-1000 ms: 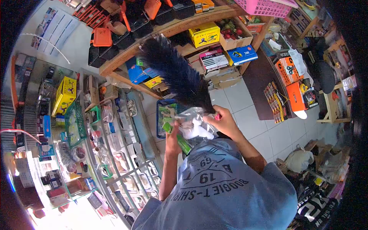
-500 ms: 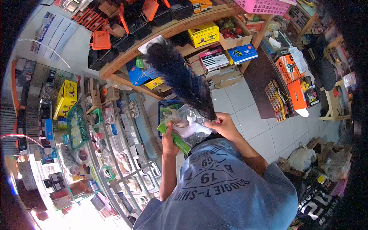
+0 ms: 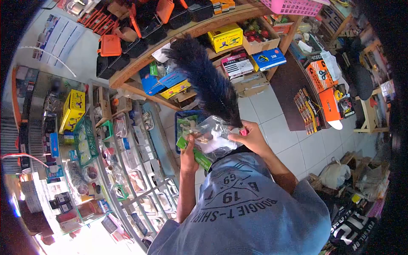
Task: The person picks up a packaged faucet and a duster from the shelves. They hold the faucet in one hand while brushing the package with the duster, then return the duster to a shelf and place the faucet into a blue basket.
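My left hand [image 3: 188, 156] is closed on a clear plastic package [image 3: 212, 129], gripping it by its green header card [image 3: 200, 160]. Inside the plastic shows a white item whose kind I cannot tell. In my right hand [image 3: 253, 139] is a dark, bushy feather duster [image 3: 208, 87]; its pink handle end peeks out between the fingers. The duster's plume stretches away from me, up and to the left, overlapping the wooden shelf in view. The right fingertips are right beside the package's edge, in front of my shirt.
A wooden shelf [image 3: 142, 63] ahead bears boxes and orange-lidded cases. At left stands a glass display case [image 3: 148, 187] full of packaged goods. Below the package is a blue basket [image 3: 180, 115] near the tiled floor [image 3: 267, 112]. Orange boxes [image 3: 329, 104] lie at right.
The duster's plume has swung slightly to the right and its pink handle shows more. My left hand still holds the package in nearly the same place.
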Action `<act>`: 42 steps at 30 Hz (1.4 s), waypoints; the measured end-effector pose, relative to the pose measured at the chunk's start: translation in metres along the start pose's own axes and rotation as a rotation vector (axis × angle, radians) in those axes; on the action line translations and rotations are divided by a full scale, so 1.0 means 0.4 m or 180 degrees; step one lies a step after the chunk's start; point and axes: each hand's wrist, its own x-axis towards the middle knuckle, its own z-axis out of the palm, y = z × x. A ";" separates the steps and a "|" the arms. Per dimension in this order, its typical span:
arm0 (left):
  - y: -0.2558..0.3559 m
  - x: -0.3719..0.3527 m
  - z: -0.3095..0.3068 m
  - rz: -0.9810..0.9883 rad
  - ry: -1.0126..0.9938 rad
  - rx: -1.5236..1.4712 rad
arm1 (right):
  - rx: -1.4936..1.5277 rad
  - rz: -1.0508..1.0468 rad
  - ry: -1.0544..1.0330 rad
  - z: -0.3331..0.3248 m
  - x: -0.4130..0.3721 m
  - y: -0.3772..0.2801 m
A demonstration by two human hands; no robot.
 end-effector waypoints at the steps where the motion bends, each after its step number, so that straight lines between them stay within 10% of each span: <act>1: 0.004 -0.004 0.012 0.0001 -0.0003 0.0005 | 0.0004 -0.0003 0.0004 0.002 0.001 -0.012; 12: -0.004 -0.004 0.010 -0.0099 0.0068 -0.0414 | 0.1245 0.1413 -0.1223 -0.047 0.008 -0.046; 29: -0.046 0.038 -0.094 -0.0181 -0.0540 -0.0891 | 0.1487 0.1272 -0.1497 0.030 -0.013 -0.006; 42: 0.048 0.035 -0.024 0.1107 -0.2806 -0.0915 | 0.2232 0.2146 -0.1870 0.020 -0.043 -0.037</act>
